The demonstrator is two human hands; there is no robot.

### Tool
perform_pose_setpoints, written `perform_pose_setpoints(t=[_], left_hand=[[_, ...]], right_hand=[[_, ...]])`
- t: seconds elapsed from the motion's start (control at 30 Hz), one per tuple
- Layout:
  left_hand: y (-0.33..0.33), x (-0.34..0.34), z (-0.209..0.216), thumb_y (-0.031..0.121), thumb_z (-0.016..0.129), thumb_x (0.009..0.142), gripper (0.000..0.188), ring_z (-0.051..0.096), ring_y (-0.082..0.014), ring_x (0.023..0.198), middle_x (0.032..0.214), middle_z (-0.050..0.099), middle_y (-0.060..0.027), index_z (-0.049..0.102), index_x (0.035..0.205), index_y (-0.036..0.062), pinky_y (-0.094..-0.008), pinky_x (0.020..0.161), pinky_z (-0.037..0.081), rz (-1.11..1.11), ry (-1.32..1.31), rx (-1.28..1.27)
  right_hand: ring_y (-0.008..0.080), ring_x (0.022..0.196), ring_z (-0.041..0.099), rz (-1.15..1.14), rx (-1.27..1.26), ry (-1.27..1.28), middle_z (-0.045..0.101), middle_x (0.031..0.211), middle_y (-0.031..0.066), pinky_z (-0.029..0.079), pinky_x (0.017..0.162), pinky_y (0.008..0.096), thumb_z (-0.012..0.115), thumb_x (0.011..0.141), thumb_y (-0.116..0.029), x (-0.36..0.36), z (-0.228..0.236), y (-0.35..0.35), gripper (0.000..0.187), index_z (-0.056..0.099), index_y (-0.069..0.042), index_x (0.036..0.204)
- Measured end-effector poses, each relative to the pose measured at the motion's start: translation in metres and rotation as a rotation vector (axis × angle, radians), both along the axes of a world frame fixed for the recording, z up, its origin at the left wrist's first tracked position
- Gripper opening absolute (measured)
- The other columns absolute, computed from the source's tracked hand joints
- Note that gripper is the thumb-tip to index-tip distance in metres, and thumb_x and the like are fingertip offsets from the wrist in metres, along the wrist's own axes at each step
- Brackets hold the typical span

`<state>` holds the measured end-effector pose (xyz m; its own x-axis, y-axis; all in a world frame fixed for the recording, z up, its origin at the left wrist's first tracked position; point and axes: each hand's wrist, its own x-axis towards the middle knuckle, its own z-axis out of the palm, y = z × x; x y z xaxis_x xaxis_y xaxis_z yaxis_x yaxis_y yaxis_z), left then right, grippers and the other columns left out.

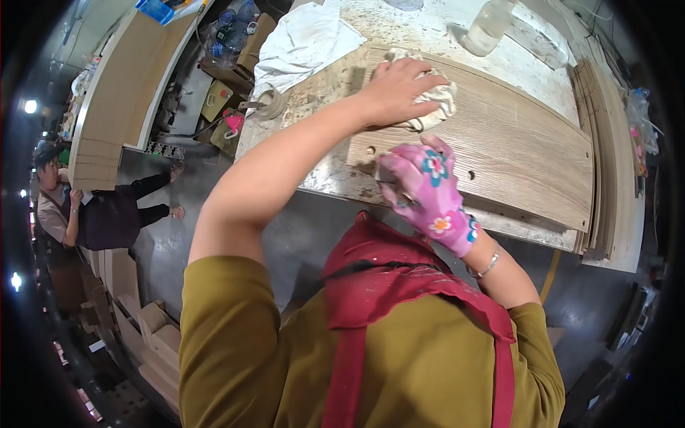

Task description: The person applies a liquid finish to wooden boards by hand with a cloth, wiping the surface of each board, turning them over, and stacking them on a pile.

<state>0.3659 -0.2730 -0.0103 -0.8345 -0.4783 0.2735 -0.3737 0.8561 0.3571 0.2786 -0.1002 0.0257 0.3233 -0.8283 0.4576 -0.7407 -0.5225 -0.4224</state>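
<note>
Wiping the wood-grain board [528, 143] on the desk [421, 32] appears the current step: the left hand [396, 94] lies spread over a cloth [444, 98], the gloved right hand [432, 187] curls by the near edge, its grip indiscernible, and the next pass likely calls for even pressure.

- The board [528, 143], a long rectangular panel with light greyish-brown wood grain, lies flat, stretching from the upper centre of the frame to the right, its right end tilted lower in view.
- Two round holes [471, 175] show near its lower long edge, one by the lower-left corner; smaller dark holes dot the right end.
- The cloth [446, 100], off-white with brownish marks, lies crumpled on the board's upper-left part, at upper centre of the frame, partly hidden.
</note>
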Motion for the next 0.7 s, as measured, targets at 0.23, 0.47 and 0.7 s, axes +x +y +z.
perform_pose_setpoints(t=[0.23, 0.47, 0.7], left_hand=[[-0.002, 0.001, -0.004, 0.050, 0.048, 0.087, 0.052, 0.031, -0.0339, 0.129, 0.137, 0.039, -0.0152, 0.044, 0.133, 0.0259, -0.0526, 0.102, 0.023, -0.035, 0.040, 0.046], [-0.002, 0.001, -0.006, 0.050, 0.046, 0.089, 0.052, 0.029, -0.0339, 0.131, 0.138, 0.038, -0.0145, 0.043, 0.134, 0.0255, -0.0543, 0.103, 0.022, -0.012, 0.018, 0.014], [0.000, -0.003, -0.001, 0.048, 0.047, 0.088, 0.052, 0.031, -0.0340, 0.131, 0.138, 0.038, -0.0153, 0.043, 0.133, 0.0236, -0.0542, 0.103, 0.023, 0.002, -0.032, 0.002]], right_hand=[[0.0207, 0.097, 0.057, -0.047, -0.016, 0.177, 0.059, 0.100, 0.0031, 0.030, 0.099, 0.0466, 0.074, 0.062, -0.014, 0.047, -0.007, -0.014, 0.048, 0.057, -0.014, 0.107], [0.0216, 0.092, 0.058, -0.148, -0.082, 0.282, 0.060, 0.095, 0.0037, 0.031, 0.099, 0.0470, 0.068, 0.066, -0.010, 0.031, -0.007, -0.001, 0.033, 0.060, -0.014, 0.097], [0.0167, 0.090, 0.059, -0.122, -0.112, 0.277, 0.059, 0.092, 0.0007, 0.034, 0.098, 0.0440, 0.068, 0.072, -0.013, 0.026, -0.014, -0.001, 0.028, 0.061, -0.016, 0.099]])
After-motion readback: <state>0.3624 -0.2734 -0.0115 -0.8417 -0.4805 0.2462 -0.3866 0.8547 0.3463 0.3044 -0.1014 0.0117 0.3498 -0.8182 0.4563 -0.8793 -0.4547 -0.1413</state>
